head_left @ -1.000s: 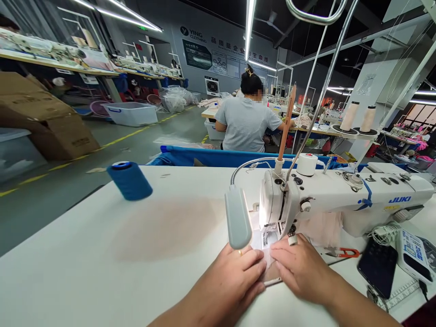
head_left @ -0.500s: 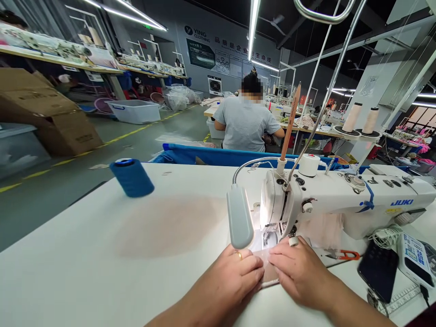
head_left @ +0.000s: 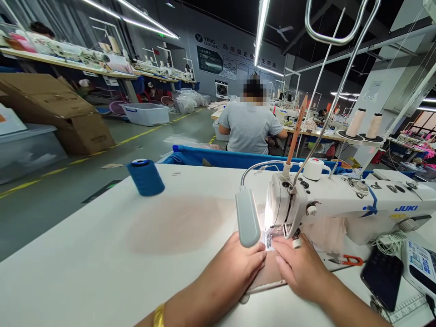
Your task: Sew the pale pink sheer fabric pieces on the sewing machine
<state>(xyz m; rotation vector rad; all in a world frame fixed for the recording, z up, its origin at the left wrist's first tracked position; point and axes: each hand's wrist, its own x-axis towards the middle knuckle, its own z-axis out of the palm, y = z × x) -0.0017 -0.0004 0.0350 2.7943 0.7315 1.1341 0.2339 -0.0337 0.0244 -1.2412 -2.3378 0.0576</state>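
A white sewing machine [head_left: 327, 195] stands on the table, its lit needle area and metal presser foot [head_left: 269, 240] right in front of my hands. Left of the foot, my left hand [head_left: 240, 261] has its fingers curled and pressed together at the edge of thin pale pink fabric [head_left: 267, 272]. My right hand [head_left: 301, 263] lies flat over the fabric on the other side, thumb a little apart, fingertips close to the foot. Partly hiding the left fingertips is a grey lamp head [head_left: 248, 218]. More sheer pink fabric [head_left: 329, 234] is bunched under the machine arm.
A blue thread cone [head_left: 146, 178] stands at the table's back left. Right of the machine lie orange-handled thread snips [head_left: 352, 260], a phone [head_left: 381, 274], a white device [head_left: 420, 261] and a clear ruler [head_left: 407, 311]. Beyond a blue cloth trough [head_left: 231, 156] sits a person [head_left: 250, 125].
My left hand has shifted forward, closer to the presser foot, and its fingers have rolled under. My right hand has edged forward too. The whole view has shifted slightly.
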